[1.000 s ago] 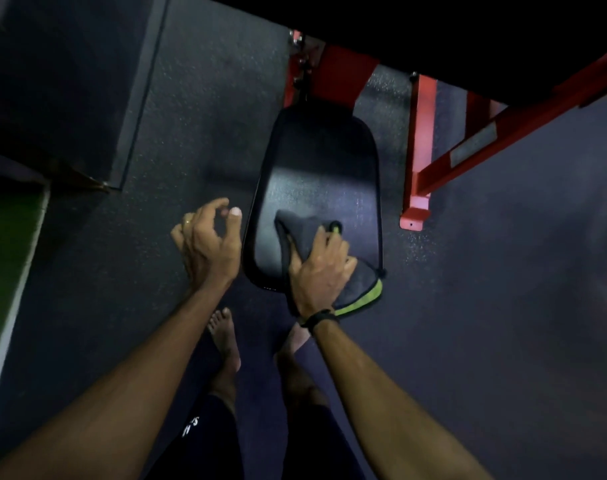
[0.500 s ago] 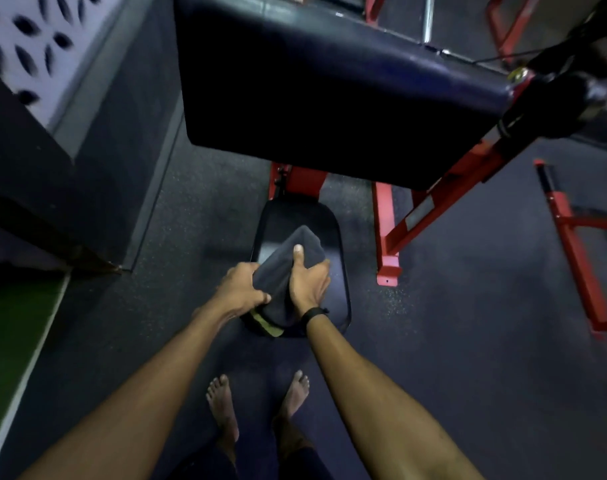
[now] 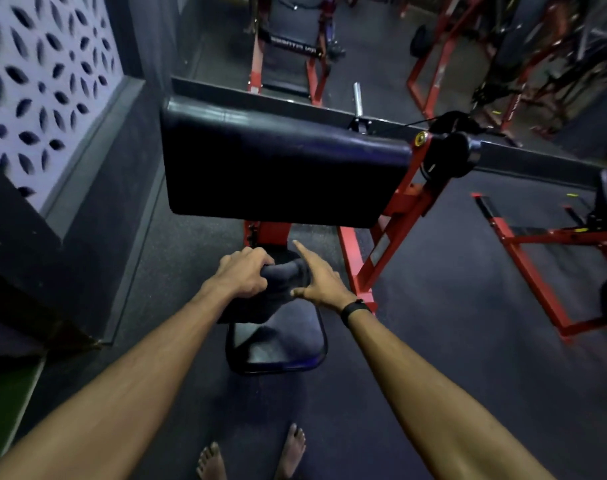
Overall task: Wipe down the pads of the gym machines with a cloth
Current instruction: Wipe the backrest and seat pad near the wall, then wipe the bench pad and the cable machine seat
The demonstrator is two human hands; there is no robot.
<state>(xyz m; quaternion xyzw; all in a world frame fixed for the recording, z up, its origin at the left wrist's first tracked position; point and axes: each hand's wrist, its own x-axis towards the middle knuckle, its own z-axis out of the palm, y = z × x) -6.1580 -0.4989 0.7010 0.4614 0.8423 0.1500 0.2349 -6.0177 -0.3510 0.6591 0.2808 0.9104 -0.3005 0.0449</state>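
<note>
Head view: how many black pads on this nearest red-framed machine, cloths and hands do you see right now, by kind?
Black vinyl pads: 2, the large upper pad and the small low seat pad
Dark grey cloths: 1
Hands: 2, left hand and right hand
Total: 5

At ten o'clock a pale wall panel (image 3: 42,88) with leaf-shaped cutouts rose above the dark rubber floor (image 3: 468,341). At twelve stood a red-framed machine (image 3: 288,60); a chrome bar (image 3: 357,98) lay near one o'clock. At seven lay green turf (image 3: 4,407).
</note>
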